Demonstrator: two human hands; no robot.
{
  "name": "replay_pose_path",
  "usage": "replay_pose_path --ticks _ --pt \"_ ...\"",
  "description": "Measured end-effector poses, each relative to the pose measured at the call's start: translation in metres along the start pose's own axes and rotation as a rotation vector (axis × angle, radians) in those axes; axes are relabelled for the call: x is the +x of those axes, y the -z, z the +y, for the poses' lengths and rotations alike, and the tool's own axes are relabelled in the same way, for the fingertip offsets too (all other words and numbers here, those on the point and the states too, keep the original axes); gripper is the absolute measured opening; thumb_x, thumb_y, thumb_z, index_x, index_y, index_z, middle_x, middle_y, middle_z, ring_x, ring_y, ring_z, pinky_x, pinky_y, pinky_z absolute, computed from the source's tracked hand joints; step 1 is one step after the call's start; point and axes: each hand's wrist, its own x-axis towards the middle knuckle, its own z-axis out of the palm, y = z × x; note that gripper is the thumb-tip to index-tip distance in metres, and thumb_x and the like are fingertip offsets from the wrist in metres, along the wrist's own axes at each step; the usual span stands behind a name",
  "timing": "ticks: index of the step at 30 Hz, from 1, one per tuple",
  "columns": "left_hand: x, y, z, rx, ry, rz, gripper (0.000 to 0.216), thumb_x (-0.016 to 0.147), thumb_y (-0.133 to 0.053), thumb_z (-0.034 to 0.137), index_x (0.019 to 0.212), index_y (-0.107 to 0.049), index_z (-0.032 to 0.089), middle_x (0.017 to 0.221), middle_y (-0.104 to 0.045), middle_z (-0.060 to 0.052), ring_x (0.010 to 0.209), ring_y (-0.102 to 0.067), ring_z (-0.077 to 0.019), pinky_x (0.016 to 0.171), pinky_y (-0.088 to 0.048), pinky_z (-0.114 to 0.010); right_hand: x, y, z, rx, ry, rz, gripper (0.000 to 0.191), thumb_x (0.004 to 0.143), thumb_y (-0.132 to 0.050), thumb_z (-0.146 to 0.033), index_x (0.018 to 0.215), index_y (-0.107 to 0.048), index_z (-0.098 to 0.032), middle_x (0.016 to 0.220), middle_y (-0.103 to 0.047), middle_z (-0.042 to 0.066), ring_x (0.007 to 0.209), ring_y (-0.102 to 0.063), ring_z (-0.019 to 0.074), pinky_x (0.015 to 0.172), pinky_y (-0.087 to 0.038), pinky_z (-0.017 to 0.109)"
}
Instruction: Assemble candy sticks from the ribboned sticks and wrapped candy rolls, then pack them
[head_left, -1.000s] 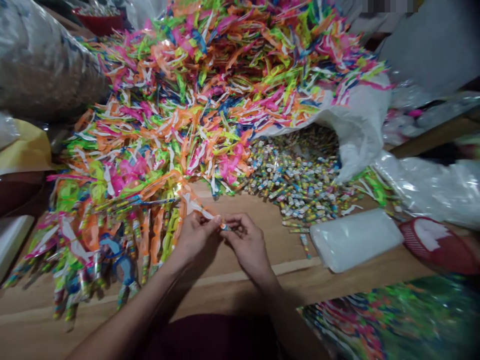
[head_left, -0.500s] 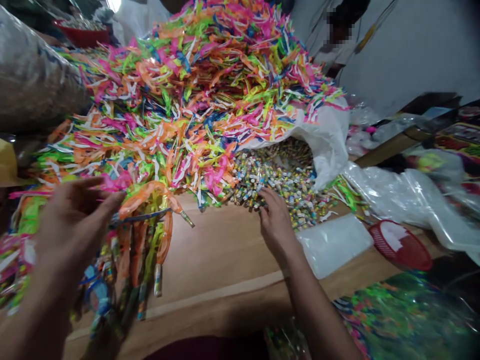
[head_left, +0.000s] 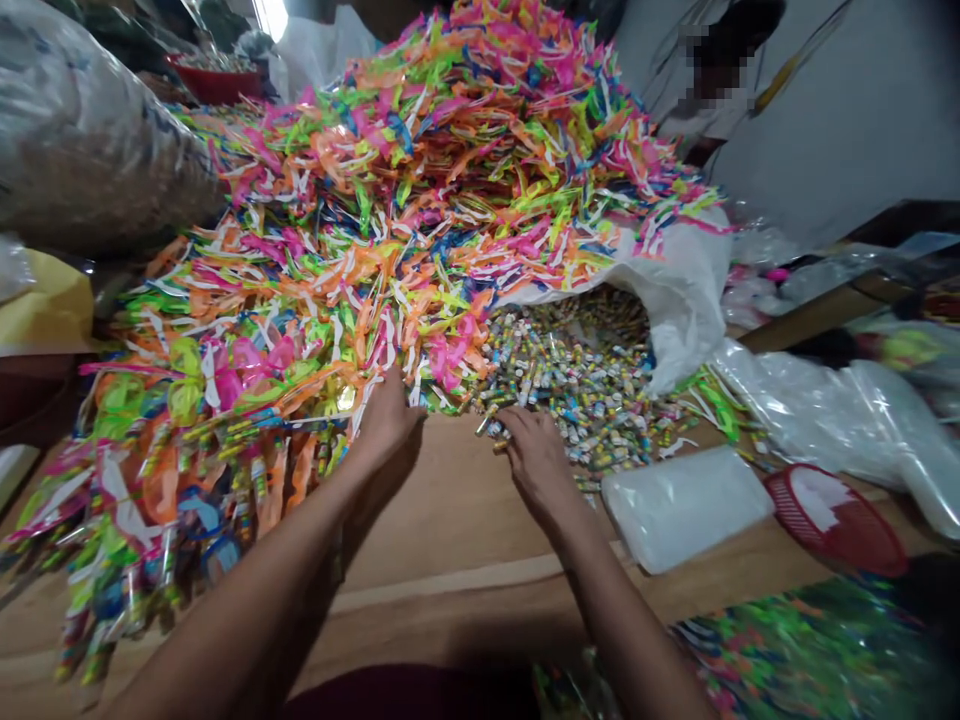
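My left hand (head_left: 388,415) is at the near edge of a large heap of bright plastic toys with white strips (head_left: 420,250). Its thumb stands apart from the index finger, and its other fingers are largely hidden. Near the middle, my right hand (head_left: 534,445) curls its fingers around a few small printed tubes (head_left: 487,420) at the edge of the loose tube pile (head_left: 592,380). To the left lies a bunch of toys (head_left: 150,540) in pink, green, orange and blue, with tubes on their ends.
Around the tube pile is a white sack (head_left: 686,300). A stack of clear plastic bags (head_left: 686,510) and a red basket (head_left: 840,530) lie on the wooden table (head_left: 427,510) at right. A big filled bag (head_left: 90,140) stands far left. A person (head_left: 716,80) is behind.
My left hand has moved right from above the left bunch to the heap's near edge. The orange toy that hung by it now lies left. My right hand has gathered small tubes at its fingertips.
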Motion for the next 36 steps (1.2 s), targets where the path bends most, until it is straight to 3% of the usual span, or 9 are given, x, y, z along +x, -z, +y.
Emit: replay_pose_path --ticks 4,8,10,16,20,23,27,30,36 --pt "-0.016 0.009 -0.005 0.002 0.042 -0.02 0.05 0.082 -0.072 0.017 0.13 -0.059 0.012 0.098 -0.075 -0.013 0.09 -0.067 -0.0289 0.068 -0.038 -0.033 -0.013 0.001 -0.002 0.03 -0.004 -0.008 0.051 0.094 -0.052 -0.008 0.141 -0.064 -0.023 0.143 -0.063 0.01 0.119 -0.053 0.0323 0.101 -0.047 0.049" --pt "-0.028 0.024 -0.012 -0.071 0.092 -0.077 0.005 0.082 -0.07 0.022 0.085 -0.071 0.018 0.075 -0.071 -0.004 0.074 -0.065 -0.0229 0.064 -0.037 -0.03 -0.019 0.006 -0.006 0.045 -0.009 0.056 0.042 0.094 -0.056 -0.011 0.13 -0.072 -0.026 0.144 -0.062 0.01 0.123 -0.053 0.0328 0.103 -0.046 0.052" --pt "-0.033 0.028 -0.014 -0.218 0.116 -0.086 0.012 0.08 -0.07 0.027 0.071 -0.067 0.019 0.066 -0.067 -0.002 0.066 -0.063 -0.021 0.06 -0.037 -0.03 -0.02 0.011 -0.011 0.047 -0.023 0.092 0.037 0.095 -0.057 -0.013 0.123 -0.075 -0.027 0.139 -0.066 0.009 0.121 -0.053 0.033 0.103 -0.044 0.053" --pt "-0.053 0.018 -0.004 -0.915 0.251 -0.067 0.031 0.066 -0.084 0.039 0.076 -0.064 0.018 0.063 -0.067 0.0 0.053 -0.057 -0.0137 0.053 -0.041 -0.025 -0.016 0.02 -0.032 0.179 -0.091 0.096 0.03 0.09 -0.054 -0.012 0.11 -0.073 -0.023 0.113 -0.076 0.009 0.108 -0.064 0.0298 0.095 -0.047 0.046" --pt "-0.066 0.001 0.012 -1.237 0.292 -0.155 0.041 0.062 -0.092 0.041 0.078 -0.062 0.018 0.063 -0.066 0.0 0.053 -0.059 -0.0135 0.053 -0.047 -0.026 -0.013 0.016 -0.053 0.403 -0.22 0.052 0.033 0.097 -0.052 -0.025 0.127 -0.067 -0.024 0.111 -0.076 0.008 0.101 -0.069 0.0272 0.092 -0.052 0.042" --pt "-0.074 -0.009 0.022 -1.432 0.317 -0.174 0.04 0.065 -0.092 0.04 0.081 -0.061 0.019 0.064 -0.065 0.001 0.053 -0.06 -0.0141 0.054 -0.052 -0.029 -0.013 0.012 -0.073 0.644 -0.312 -0.012 0.035 0.104 -0.049 -0.038 0.133 -0.063 -0.024 0.101 -0.074 0.007 0.088 -0.07 0.0233 0.081 -0.056 0.036" --pt "-0.08 -0.011 0.028 -1.459 0.308 -0.157 0.041 0.069 -0.091 0.04 0.086 -0.06 0.02 0.063 -0.063 0.003 0.054 -0.06 -0.0149 0.053 -0.05 -0.028 -0.015 0.005 -0.095 0.856 -0.36 -0.009 0.032 0.104 -0.052 -0.045 0.122 -0.069 -0.025 0.099 -0.072 0.005 0.08 -0.068 0.019 0.07 -0.056 0.03" --pt "-0.081 -0.006 0.03 -1.341 0.282 -0.115 0.043 0.067 -0.091 0.042 0.085 -0.059 0.02 0.065 -0.063 0.003 0.055 -0.058 -0.0129 0.054 -0.049 -0.026 -0.016 0.001 -0.103 0.963 -0.39 -0.007 0.032 0.104 -0.056 -0.044 0.128 -0.069 -0.027 0.103 -0.073 0.004 0.077 -0.068 0.0171 0.069 -0.056 0.029" --pt "-0.081 0.004 0.039 -1.222 0.246 -0.064 0.041 0.069 -0.085 0.045 0.082 -0.056 0.021 0.058 -0.061 0.004 0.047 -0.054 -0.0122 0.048 -0.046 -0.025 -0.02 -0.001 -0.105 0.981 -0.368 0.06 0.029 0.102 -0.061 -0.037 0.126 -0.073 -0.028 0.115 -0.075 0.006 0.083 -0.071 0.0184 0.073 -0.06 0.032"
